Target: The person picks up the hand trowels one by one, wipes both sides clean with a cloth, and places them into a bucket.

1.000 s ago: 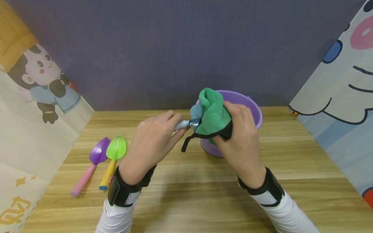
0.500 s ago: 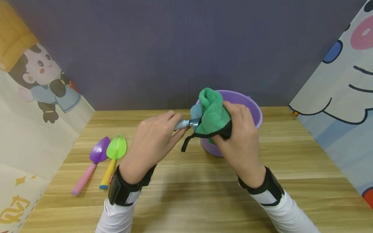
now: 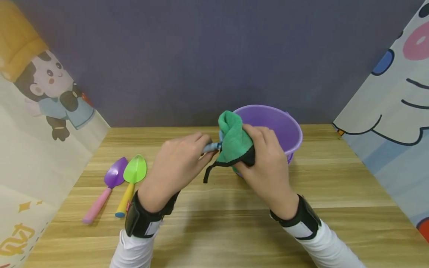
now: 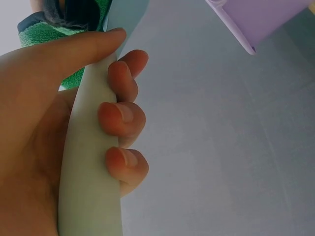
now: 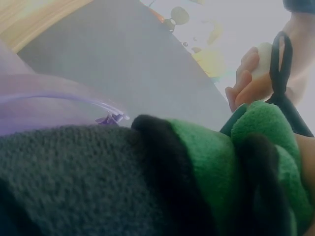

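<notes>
My left hand [image 3: 179, 163] grips the pale blue handle [image 4: 91, 157] of a small trowel, thumb laid along it and fingers curled round. Only a sliver of the trowel's blue blade [image 4: 125, 17] shows; the rest is hidden by a green towel [image 3: 234, 143]. That towel, fluffy with black edging, a dark grey side and a hanging loop [image 5: 280, 69], is bunched in my right hand [image 3: 269, 167], which holds it around the blade. Both hands are raised over the table, in front of a purple bucket [image 3: 285, 128].
A purple trowel with a pink handle [image 3: 98, 204] and a green trowel with a yellow handle [image 3: 125, 199] lie side by side on the wooden table [image 3: 214, 230] at the left. A dark grey panel [image 3: 207, 63] stands behind, with cartoon-printed sheets on both sides.
My right hand and the towel have shifted left and slightly down, toward the trowel's handle, covering more of the blade. More of the bucket's inside shows. The left hand has barely moved.
</notes>
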Motion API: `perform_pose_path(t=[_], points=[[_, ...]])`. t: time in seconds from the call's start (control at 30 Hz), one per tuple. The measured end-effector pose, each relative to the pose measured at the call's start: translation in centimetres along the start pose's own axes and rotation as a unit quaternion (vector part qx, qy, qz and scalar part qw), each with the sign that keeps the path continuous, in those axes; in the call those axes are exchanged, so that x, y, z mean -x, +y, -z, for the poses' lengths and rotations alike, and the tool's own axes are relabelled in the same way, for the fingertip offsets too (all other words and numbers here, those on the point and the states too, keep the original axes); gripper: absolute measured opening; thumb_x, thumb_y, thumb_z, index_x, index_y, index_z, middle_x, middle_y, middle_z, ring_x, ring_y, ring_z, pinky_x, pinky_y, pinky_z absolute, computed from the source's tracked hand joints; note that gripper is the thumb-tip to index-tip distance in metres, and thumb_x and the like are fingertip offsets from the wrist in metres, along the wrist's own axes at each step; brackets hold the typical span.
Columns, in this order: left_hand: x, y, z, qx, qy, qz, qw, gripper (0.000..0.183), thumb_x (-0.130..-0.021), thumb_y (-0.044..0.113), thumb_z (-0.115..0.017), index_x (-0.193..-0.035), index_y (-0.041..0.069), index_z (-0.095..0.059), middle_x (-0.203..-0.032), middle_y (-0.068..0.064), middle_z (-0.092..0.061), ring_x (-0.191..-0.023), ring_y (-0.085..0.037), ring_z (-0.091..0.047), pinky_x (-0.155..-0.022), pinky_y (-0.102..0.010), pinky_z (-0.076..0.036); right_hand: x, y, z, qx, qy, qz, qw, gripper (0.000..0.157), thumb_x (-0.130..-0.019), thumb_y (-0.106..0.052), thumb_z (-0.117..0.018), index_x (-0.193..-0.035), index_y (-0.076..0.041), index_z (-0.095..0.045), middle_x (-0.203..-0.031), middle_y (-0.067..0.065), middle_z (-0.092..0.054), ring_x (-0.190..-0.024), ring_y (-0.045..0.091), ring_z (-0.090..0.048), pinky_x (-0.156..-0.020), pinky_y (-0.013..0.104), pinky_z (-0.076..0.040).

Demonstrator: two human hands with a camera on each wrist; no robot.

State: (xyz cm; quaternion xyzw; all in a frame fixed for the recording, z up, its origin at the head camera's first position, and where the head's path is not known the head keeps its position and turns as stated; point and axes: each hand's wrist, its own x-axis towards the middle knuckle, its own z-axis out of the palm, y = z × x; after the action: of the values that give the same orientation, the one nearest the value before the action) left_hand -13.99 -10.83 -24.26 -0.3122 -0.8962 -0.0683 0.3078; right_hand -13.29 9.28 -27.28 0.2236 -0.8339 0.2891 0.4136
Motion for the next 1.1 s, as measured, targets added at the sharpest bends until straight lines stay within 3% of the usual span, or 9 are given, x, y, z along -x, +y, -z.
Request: perform_pose_path(t=[1.1], points=[[0.15, -0.03, 0.11, 0.005, -0.004, 0.001, 1.0000, 0.011, -0.089, 0.020, -0.064, -0.082, 0.011, -0.063, -0.068, 0.003, -0.054, -0.053, -0.009, -0.042, -0.040, -0.027, -0.037, -0.01, -0.04, 0.11, -0.011, 0.002, -0.001, 1.000, 0.064, -0.066, -0.010, -0.081, -0.123, 0.001, -0.056, -0.106, 0.022, -0.062, -0.102, 0.033, -0.056, -0.090, 0.051, -0.049]])
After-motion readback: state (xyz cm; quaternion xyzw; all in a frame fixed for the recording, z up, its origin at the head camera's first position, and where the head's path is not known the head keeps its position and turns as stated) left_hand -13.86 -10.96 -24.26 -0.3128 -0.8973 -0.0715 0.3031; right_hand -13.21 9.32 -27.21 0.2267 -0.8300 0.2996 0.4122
